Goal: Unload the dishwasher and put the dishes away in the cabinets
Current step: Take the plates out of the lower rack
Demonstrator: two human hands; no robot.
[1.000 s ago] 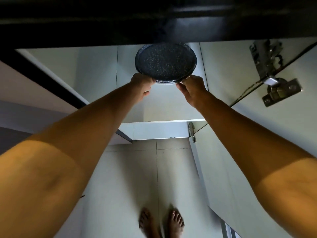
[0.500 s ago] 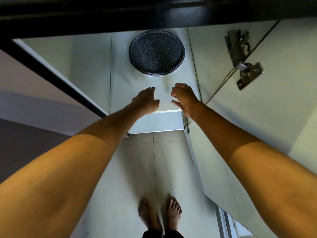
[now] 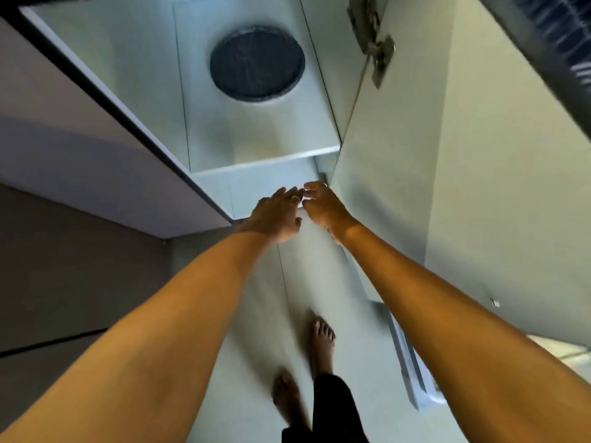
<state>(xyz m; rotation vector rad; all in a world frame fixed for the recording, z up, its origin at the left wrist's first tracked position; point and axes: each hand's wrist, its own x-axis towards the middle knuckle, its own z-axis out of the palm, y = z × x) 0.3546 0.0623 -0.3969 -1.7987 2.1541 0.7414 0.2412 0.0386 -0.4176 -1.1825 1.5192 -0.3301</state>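
Head view: dark speckled plate [image 3: 256, 63] lies flat, deep on the cabinet shelf [image 3: 265, 163], seemingly stowed; left hand [image 3: 275, 217] and right hand [image 3: 323, 206] hang below, fingers loosely spread, holding nothing.

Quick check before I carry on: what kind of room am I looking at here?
Most likely a home kitchen, at an open storage cabinet. A round dark speckled plate lies on a pale cabinet shelf, a metal door hinge sits on the cabinet's side, and bare feet stand on a light tiled floor.
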